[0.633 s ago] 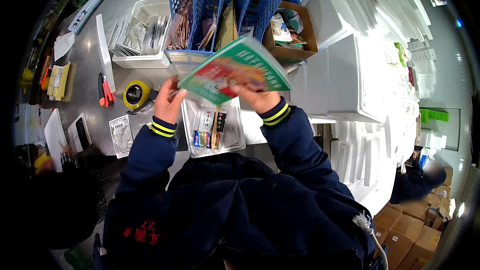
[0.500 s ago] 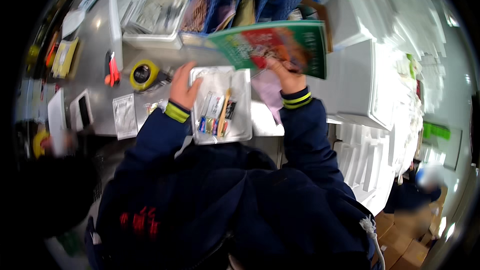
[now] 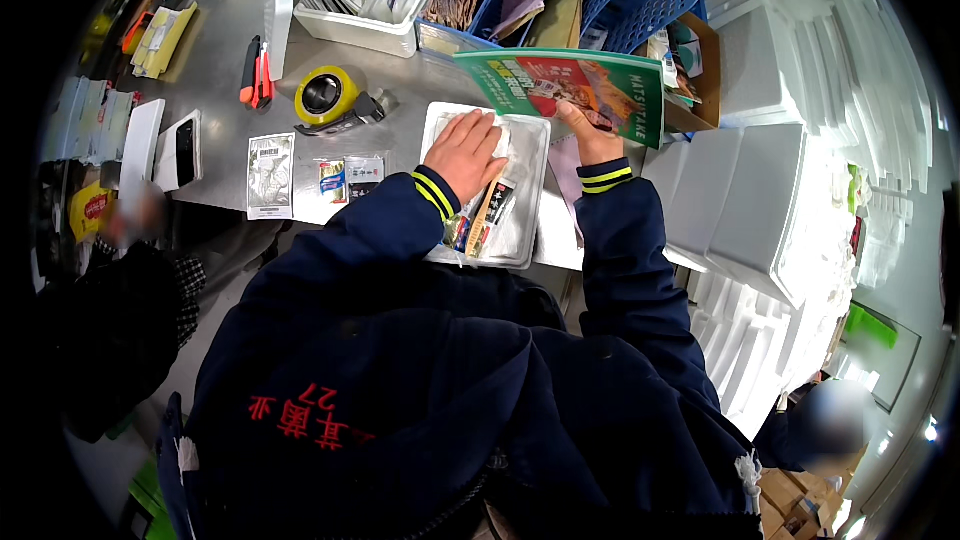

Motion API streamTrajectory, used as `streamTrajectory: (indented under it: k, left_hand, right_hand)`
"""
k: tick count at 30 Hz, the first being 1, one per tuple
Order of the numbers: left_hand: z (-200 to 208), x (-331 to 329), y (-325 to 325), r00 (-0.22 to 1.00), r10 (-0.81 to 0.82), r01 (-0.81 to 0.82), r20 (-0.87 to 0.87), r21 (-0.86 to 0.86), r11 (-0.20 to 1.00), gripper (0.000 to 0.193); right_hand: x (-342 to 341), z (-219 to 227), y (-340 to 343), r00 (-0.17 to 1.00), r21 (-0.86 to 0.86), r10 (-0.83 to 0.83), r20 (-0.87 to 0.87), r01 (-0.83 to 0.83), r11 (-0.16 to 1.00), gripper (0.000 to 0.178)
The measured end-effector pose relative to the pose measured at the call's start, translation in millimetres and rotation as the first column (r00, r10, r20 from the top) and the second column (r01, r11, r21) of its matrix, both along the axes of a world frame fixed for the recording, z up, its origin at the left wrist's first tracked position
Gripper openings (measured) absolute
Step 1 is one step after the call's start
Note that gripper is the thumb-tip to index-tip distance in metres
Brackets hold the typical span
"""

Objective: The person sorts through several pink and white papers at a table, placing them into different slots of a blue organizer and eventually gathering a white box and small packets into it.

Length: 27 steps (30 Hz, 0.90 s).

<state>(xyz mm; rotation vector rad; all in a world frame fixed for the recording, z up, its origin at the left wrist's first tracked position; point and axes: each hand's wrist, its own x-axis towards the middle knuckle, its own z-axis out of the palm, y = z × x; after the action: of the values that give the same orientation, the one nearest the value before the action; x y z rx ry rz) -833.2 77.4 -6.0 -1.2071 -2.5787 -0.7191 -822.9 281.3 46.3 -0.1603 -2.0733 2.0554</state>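
A white foam tray [image 3: 541, 180] sits at the table's near edge in front of me. My left hand [image 3: 466, 156] lies with fingers stretched out over the white lining in its upper left part. Below that hand, the tray holds a wooden-handled brush [image 3: 481, 218], a black packet [image 3: 502, 196] and small colourful packets [image 3: 457, 232], partly covered by my hand and sleeve. To the right, my right hand [image 3: 594, 142] grips a green booklet [image 3: 640, 95] by its lower edge, thumb on the cover. The booklet is held above the table, beyond the tray's upper right corner.
Left of the tray lie flat packets [image 3: 271, 176], a yellow tape roll on a dispenser [image 3: 324, 98], red-and-black cutters [image 3: 257, 75] and a phone [image 3: 187, 151]. A white box of packets [image 3: 400, 38] and blue baskets [image 3: 655, 0] stand behind. White foam boxes [image 3: 755, 185] rise on the right. People are on both sides.
My left hand has moved from the tray's left rim onto the lining inside. The booklet stays in my right hand. The whole view has shifted.
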Motion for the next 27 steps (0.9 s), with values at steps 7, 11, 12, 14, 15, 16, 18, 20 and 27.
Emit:
streamTrajectory:
  k: [7,11,12,14,15,16,18,20,27]
  left_hand:
    - [1,1,1,1.0,-0.027,0.027,-0.007,0.059,0.998,0.032]
    - [2,-2,1,0.998,-0.06,0.058,0.018,0.082,0.995,0.026]
    - [1,-1,0,0.998,-0.056,0.055,0.022,0.071,0.996,0.025]
    - [0,-1,0,0.999,-0.051,0.05,0.016,0.078,0.996,0.024]
    - [-1,-1,-1,0.999,-0.048,0.047,0.021,0.069,0.997,0.024]
    - [-2,-1,-1,0.999,-0.045,0.044,0.025,0.06,0.997,0.024]
    - [-1,-1,-1,0.998,-0.049,0.048,0.04,0.045,0.998,0.024]
    - [1,-1,-1,0.998,-0.049,0.047,0.036,0.06,0.997,0.023]
    - [-1,-3,-6,0.99,-0.067,0.037,0.121,0.234,0.971,0.028]
  right_hand:
    - [-1,1,-5,0.985,-0.005,0.173,0.009,-0.173,0.985,0.023]
    - [-2,-1,-3,0.941,0.096,0.338,0.032,-0.339,0.936,0.018]
    - [0,-1,-5,0.947,0.175,0.32,-0.001,-0.315,0.933,0.017]
    - [-2,2,-3,0.931,0.383,0.363,0.021,-0.343,0.858,0.015]
    - [-3,7,-5,0.923,0.479,0.384,0.035,-0.353,0.804,0.014]
    - [-6,11,-8,0.92,0.557,0.385,-0.066,-0.286,0.779,0.012]
    - [-7,22,-5,0.916,0.546,0.398,-0.05,-0.308,0.779,0.011]
    - [-9,21,5,0.895,0.601,0.442,-0.056,-0.324,0.731,0.017]
    - [-4,41,3,0.976,0.085,0.205,-0.078,-0.198,0.977,0.037]
